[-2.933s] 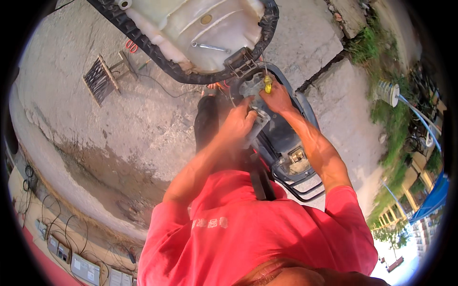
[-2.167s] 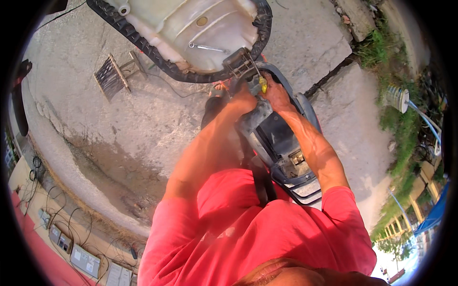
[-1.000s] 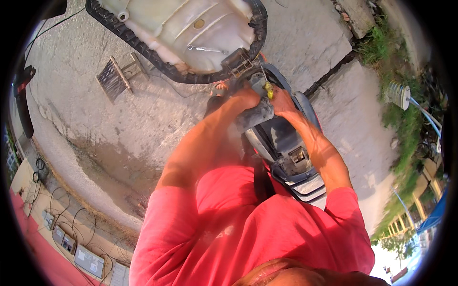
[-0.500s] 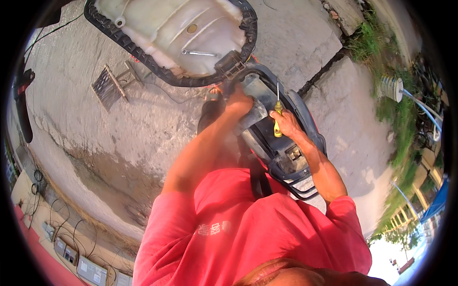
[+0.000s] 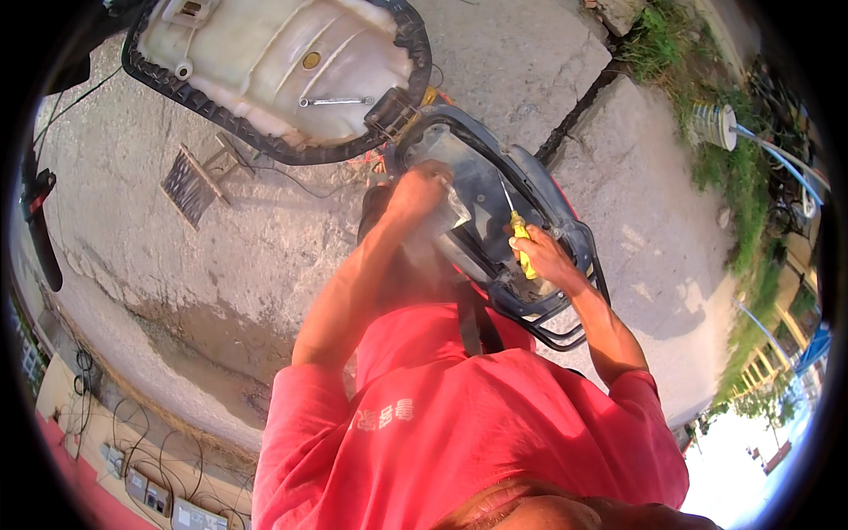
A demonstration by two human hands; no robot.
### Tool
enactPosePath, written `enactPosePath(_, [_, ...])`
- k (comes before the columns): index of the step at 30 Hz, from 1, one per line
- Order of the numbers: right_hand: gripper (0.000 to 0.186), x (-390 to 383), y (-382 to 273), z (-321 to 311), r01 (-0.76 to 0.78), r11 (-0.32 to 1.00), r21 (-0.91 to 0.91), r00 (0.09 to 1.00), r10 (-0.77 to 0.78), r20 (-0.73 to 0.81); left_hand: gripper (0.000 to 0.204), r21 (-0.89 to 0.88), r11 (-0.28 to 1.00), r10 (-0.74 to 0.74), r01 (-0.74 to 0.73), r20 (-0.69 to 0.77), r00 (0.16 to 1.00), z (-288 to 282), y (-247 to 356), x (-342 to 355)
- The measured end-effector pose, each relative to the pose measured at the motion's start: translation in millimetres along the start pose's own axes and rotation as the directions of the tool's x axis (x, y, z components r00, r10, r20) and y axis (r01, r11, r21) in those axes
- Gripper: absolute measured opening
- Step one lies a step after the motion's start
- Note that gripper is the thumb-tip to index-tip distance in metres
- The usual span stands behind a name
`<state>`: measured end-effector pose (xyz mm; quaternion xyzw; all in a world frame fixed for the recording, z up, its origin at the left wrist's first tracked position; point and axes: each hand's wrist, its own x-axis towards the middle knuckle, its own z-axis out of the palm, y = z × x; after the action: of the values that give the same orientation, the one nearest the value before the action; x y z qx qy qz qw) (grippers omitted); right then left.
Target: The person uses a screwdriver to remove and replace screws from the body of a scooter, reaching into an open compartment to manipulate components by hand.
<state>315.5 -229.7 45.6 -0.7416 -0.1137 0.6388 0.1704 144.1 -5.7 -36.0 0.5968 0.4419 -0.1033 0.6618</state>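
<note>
Below me is a scooter's open storage compartment [image 5: 481, 163] with a dark rim. My left hand [image 5: 419, 190], slightly blurred, grips a thin greyish panel [image 5: 458, 210] over the compartment's left edge; the fingers hide part of it. A screwdriver [image 5: 523, 246] with a yellow handle is in my closed right hand [image 5: 546, 256], its metal shaft pointing up and away over the compartment. Tipped open beyond the hinge [image 5: 393, 115], the scooter seat [image 5: 238, 57] shows its pale underside. On that underside lies a wrench [image 5: 336, 102].
Left of the scooter, a small slatted wooden stool [image 5: 193, 185] stands on the rough concrete [image 5: 177, 256]. A rear grab rail [image 5: 565, 340] curves near my body. Grass [image 5: 742, 194] and a white bucket [image 5: 714, 125] are at the right. Cables and grey boxes [image 5: 148, 490] line the lower-left wall.
My left hand has drawn the panel leftward, so more of the compartment floor shows. The screwdriver now leans more to the left. The whole view has shifted slightly.
</note>
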Motion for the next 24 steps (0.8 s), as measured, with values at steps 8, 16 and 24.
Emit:
enactPosePath(8, [0.027, 31, -12, 40, -0.038, 0.96, 0.279, 0.98, -0.019, 0.198, 0.035, -0.531, 0.762, -0.25, 0.372, 0.29, 0.924, 57, 17, -24])
enactPosePath(16, [0.033, 22, -20, 66, 0.025, 0.952, 0.305, 0.932, -0.133, 0.337, 0.03, -0.713, 0.539, -0.402, 0.448, 0.25, 0.881, 25, 23, -40])
enactPosePath(24, [0.035, -1, 19, 77, 0.523, 0.781, 0.342, 0.832, -0.555, -0.006, 0.032, -0.807, 0.443, -0.325, 0.391, 0.262, 0.909, 69, 35, -82])
